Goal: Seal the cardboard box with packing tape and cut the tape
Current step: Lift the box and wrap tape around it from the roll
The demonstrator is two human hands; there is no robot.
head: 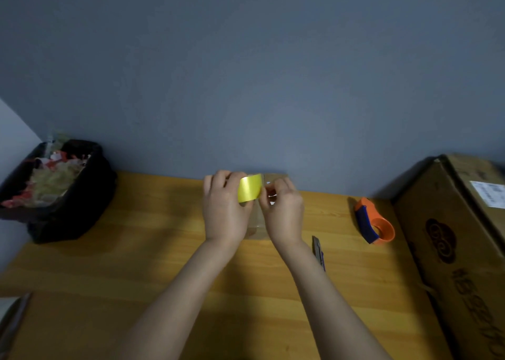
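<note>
My left hand (222,209) grips a roll of yellow packing tape (249,191), held up above the table. My right hand (282,209) pinches at the roll's right edge, where the tape end is; the fingers hide the end itself. Under and behind both hands sits a small cardboard box (258,227), mostly hidden, with a brown far edge (276,176) showing by the wall. A utility knife (319,251) lies on the wooden table (136,250) just right of my right forearm.
An orange and blue tape dispenser (374,223) lies on the table to the right. A large cardboard carton (459,236) stands at the far right. A black bin (57,190) full of scraps sits at the left by the grey wall.
</note>
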